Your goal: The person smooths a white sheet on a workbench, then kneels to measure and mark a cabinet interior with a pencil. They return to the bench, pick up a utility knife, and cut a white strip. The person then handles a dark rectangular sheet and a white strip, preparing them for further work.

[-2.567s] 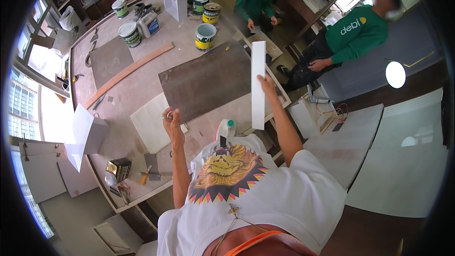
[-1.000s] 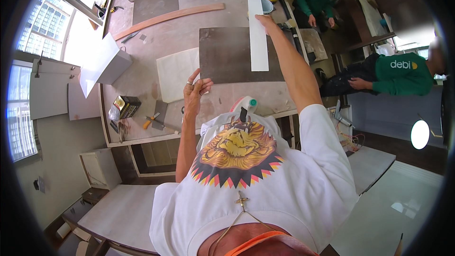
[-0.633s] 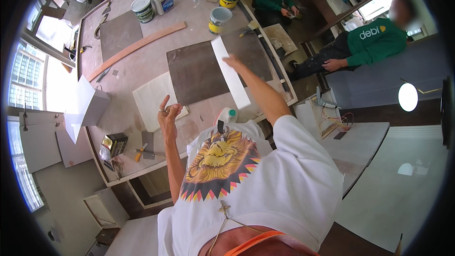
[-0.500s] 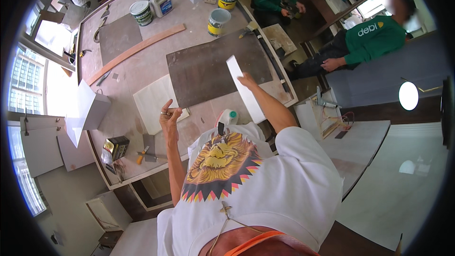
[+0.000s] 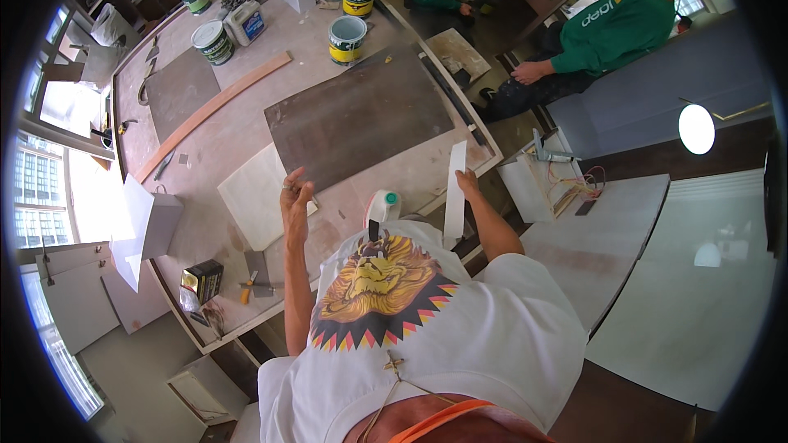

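My right hand (image 5: 469, 184) grips a narrow white strip of board (image 5: 455, 212), holding it roughly upright by its right edge near the table's front right side. My left hand (image 5: 296, 207) is raised above the corner of a pale flat board (image 5: 256, 197), fingers loosely bent and slightly apart, with nothing visible in it. Between both hands, close to my shirt, stands a white bottle with a green cap (image 5: 386, 203). Beyond them a large dark brown panel (image 5: 357, 115) lies flat on the worktable (image 5: 394, 184).
Paint cans (image 5: 346, 39) and a white jug (image 5: 244, 22) stand toward the far side. A curved reddish wooden strip (image 5: 217, 115) crosses the left half. A black tin (image 5: 201, 280) and an orange-handled tool (image 5: 247, 288) lie near left. A person in green (image 5: 611, 33) is at the right, another beyond.
My right hand has swung the white strip right and nearer to me, turning it more upright. My left hand's fingers have drawn closer together. The head view has shifted.
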Demonstrator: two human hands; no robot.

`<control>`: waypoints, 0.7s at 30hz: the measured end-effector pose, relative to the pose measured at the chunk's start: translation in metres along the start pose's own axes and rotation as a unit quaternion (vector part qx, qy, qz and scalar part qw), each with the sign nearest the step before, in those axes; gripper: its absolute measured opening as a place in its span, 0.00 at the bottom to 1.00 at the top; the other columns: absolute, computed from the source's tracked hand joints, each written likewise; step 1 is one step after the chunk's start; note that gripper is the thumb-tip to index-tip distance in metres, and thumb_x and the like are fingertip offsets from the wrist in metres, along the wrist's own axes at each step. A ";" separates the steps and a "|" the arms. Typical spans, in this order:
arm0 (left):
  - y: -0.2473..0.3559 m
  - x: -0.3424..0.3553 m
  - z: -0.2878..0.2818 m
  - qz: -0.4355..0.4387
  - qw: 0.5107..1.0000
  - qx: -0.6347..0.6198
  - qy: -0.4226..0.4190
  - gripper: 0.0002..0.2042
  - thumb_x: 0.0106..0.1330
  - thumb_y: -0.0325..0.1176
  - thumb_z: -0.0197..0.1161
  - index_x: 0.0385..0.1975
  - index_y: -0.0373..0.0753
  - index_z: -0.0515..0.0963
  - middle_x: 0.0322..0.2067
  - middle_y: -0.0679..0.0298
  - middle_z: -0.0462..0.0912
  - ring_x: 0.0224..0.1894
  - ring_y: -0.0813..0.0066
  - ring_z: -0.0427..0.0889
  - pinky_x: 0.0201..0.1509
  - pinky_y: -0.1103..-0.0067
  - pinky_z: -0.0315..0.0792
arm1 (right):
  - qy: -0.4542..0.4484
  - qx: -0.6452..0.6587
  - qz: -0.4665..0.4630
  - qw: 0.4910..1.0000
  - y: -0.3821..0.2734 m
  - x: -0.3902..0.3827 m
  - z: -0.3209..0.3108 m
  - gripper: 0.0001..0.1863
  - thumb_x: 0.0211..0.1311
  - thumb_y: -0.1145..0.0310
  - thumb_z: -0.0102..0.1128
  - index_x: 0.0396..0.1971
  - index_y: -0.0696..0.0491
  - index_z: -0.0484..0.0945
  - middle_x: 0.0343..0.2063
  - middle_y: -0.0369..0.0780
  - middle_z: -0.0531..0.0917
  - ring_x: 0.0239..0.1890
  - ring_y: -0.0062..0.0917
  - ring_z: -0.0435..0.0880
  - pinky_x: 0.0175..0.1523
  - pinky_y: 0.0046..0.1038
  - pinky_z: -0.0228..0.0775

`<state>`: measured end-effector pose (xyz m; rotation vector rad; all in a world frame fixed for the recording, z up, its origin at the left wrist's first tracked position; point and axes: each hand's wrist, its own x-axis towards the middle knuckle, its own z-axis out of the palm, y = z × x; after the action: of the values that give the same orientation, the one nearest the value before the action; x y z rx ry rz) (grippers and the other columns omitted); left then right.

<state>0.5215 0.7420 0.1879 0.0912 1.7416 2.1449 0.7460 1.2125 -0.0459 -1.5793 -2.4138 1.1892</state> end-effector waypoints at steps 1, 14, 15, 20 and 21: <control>0.000 0.000 0.001 0.006 1.000 -0.009 -0.006 0.20 0.67 0.32 0.69 0.58 0.38 0.75 0.26 0.78 0.68 0.30 0.88 0.64 0.38 0.86 0.61 | -0.011 0.014 -0.006 1.000 -0.007 -0.004 0.004 0.25 0.63 0.58 0.60 0.52 0.63 0.79 0.45 0.53 0.85 0.50 0.45 0.84 0.54 0.41 0.75; -0.012 -0.020 -0.004 0.021 0.999 -0.029 0.018 0.13 0.72 0.33 0.63 0.54 0.40 0.78 0.24 0.81 0.60 0.26 0.90 0.56 0.30 0.87 0.52 | -0.038 -0.070 -0.023 0.997 -0.052 -0.018 0.010 0.29 0.66 0.57 0.57 0.60 0.63 0.73 0.57 0.57 0.79 0.61 0.50 0.77 0.64 0.42 0.69; -0.014 -0.021 -0.009 0.017 0.999 -0.034 0.023 0.14 0.73 0.33 0.62 0.55 0.39 0.77 0.24 0.80 0.61 0.26 0.90 0.56 0.30 0.87 0.53 | -0.033 -0.062 -0.019 0.997 -0.054 -0.017 0.010 0.30 0.65 0.56 0.58 0.59 0.63 0.74 0.56 0.57 0.79 0.61 0.49 0.77 0.64 0.42 0.69; -0.015 -0.017 -0.022 0.047 0.995 -0.039 0.074 0.14 0.74 0.35 0.62 0.56 0.39 0.77 0.24 0.79 0.63 0.26 0.89 0.58 0.31 0.87 0.55 | -0.054 -0.070 -0.018 0.996 -0.065 -0.028 0.008 0.31 0.65 0.55 0.59 0.59 0.64 0.74 0.57 0.57 0.78 0.61 0.49 0.77 0.65 0.42 0.69; -0.012 -0.017 -0.022 0.057 0.995 -0.034 0.076 0.15 0.74 0.35 0.62 0.57 0.39 0.77 0.24 0.79 0.64 0.27 0.89 0.59 0.32 0.87 0.56 | -0.054 -0.086 -0.022 0.995 -0.064 -0.027 0.006 0.30 0.66 0.56 0.58 0.60 0.64 0.73 0.57 0.57 0.78 0.61 0.49 0.77 0.65 0.42 0.69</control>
<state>0.5337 0.7180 0.1746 0.0110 1.7829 2.3466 0.7077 1.1751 -0.0016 -1.5325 -2.6705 1.1158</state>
